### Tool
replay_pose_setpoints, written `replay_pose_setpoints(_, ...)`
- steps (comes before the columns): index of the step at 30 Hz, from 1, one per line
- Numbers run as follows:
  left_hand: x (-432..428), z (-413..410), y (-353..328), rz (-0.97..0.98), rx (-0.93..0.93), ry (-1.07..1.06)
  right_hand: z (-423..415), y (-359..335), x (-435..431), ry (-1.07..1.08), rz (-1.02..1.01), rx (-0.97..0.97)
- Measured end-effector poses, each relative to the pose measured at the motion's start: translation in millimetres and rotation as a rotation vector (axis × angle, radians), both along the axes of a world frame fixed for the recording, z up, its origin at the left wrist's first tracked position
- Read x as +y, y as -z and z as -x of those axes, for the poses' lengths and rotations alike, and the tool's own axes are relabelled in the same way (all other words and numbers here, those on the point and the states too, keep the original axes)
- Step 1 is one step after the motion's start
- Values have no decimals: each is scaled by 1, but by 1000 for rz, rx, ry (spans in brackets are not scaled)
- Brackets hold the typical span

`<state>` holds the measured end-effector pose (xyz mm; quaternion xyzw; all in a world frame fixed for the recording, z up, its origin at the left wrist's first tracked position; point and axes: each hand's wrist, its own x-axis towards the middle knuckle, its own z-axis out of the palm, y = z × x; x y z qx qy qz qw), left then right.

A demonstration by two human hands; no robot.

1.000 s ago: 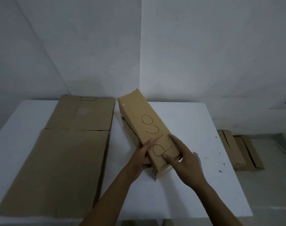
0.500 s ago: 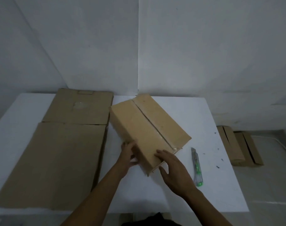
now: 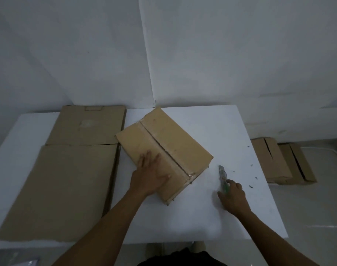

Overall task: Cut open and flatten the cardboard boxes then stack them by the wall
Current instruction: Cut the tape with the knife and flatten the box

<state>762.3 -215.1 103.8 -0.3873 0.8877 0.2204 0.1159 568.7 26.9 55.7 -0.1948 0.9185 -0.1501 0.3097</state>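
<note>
1. The cardboard box (image 3: 164,148) lay near the middle of the white table (image 3: 217,129), its broad face up and still closed. It was turned so that its long sides ran from about 11 o'clock to 5 o'clock.
2. A taped seam (image 3: 163,150) ran down that top face along the same line, with clear tape glinting at its 5 o'clock end.
3. The left hand (image 3: 150,175) lay palm down on the box's near half, at about 7 o'clock from the seam. Its fingers were straight and slightly spread, pointing toward 12 o'clock and resting flat on the cardboard.
4. The utility knife (image 3: 223,175) lay on the table at about 4 o'clock from the box, apart from it, with its tip pointing roughly to 12 o'clock.
5. The right hand (image 3: 234,196) was on the knife's near end, with the forefinger on top and the thumb on the 9 o'clock side, pinching the handle. I could not tell whether the knife was off the table.
6. At 9 o'clock from the box, flattened cardboard (image 3: 68,181) covered the left part of the table. One sheet lay near the wall (image 3: 221,54) at 12 o'clock and a larger one lay nearer the person.
7. At 3 o'clock, beyond the table's edge, two more boxes (image 3: 269,160) sat side by side on the floor (image 3: 307,208) by the wall, each with a dark slit along its top.
8. Small dark specks (image 3: 250,186) dotted the table at 3 o'clock from the knife.
</note>
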Motion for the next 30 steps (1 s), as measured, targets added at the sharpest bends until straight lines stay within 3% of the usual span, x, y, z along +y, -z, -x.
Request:
replay_pose_setpoints(4,18,-5,-6,6,-37,10,6,11,-5,-17,15,44)
replay_pose_setpoints(9,48,-14,-21,-33,-58,36,18,15,-6,243,126,-93)
replay_pose_setpoints(13,21,-20,-35,-99,78,-75,27,-3,-5,459,287,-134)
replay_pose_setpoints(17,-28,-18,-39,97,51,-130,22,-37,-3,567,500,-158)
replay_pose_setpoints(20,-67,-17,-30,63,72,-156,11,-69,-10,473,675,-249)
replay_pose_setpoints(22,-84,-16,-20,10,70,-127,4,-86,-22,292,710,-247)
replay_pose_setpoints(30,-62,-22,13,41,254,-203,-30,-103,-102,-261,414,-43)
